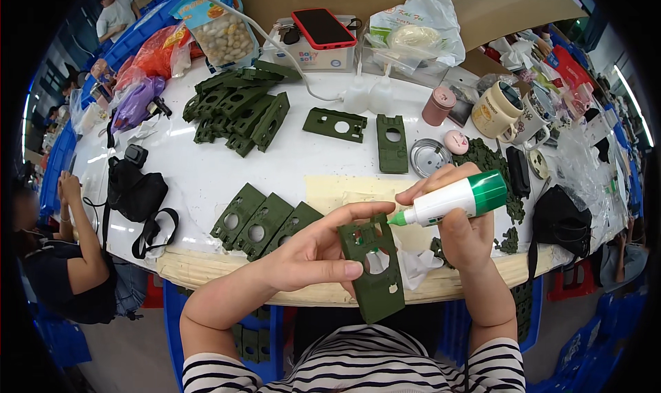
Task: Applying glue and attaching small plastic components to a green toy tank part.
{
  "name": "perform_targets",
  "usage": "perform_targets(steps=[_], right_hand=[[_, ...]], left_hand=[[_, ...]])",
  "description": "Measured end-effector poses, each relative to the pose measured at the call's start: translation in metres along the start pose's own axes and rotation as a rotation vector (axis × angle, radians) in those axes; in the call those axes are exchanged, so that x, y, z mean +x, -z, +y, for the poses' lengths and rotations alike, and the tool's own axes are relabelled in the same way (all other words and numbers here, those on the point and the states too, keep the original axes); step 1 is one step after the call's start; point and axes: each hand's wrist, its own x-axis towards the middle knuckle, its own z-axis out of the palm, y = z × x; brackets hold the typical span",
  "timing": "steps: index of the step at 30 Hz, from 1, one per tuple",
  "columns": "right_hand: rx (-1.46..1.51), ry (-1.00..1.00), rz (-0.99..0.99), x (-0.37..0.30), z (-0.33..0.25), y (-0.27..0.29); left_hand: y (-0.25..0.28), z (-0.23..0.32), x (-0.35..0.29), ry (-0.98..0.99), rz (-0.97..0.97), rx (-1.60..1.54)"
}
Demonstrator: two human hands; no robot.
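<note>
Left hand (pixel 306 257) grips green plate (pixel 372 293); right hand (pixel 468 238) grasps squeeze bottle (pixel 447 203), nozzle (pixel 399 219) at top edge; advise light pressure, plate steady.

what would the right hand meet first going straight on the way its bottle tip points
Likely the green plastic part held by the left hand; the bottle tip looks close, depth unclear.

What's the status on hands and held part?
Left hand holding green part. Right hand holding bottle, tip near part's top edge. Crumpled white sheet close by.
</note>
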Motion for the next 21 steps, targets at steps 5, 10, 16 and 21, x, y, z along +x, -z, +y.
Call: perform_targets(steps=[5, 10, 16, 21], right_hand=[[0.033, -0.029, -0.048, 0.0004, -0.0016, -0.0010], [0.028, -0.028, -0.064, 0.0003, -0.0016, 0.0011], [0.048, -0.021, -0.062, -0.0003, 0.0006, -0.0004], [0.020, -0.022, -0.065, -0.0004, -0.0002, -0.0002]], left_hand=[[0.0020, -0.0066, -0.0014, 0.011, 0.030, -0.026], [0.0011, -0.0070, -0.0011, 0.006, 0.047, -0.011], [0.0015, -0.0060, -0.0015, 0.013, 0.039, -0.017], [0.0000, -0.0034, -0.0010, 0.024, 0.028, -0.031]])
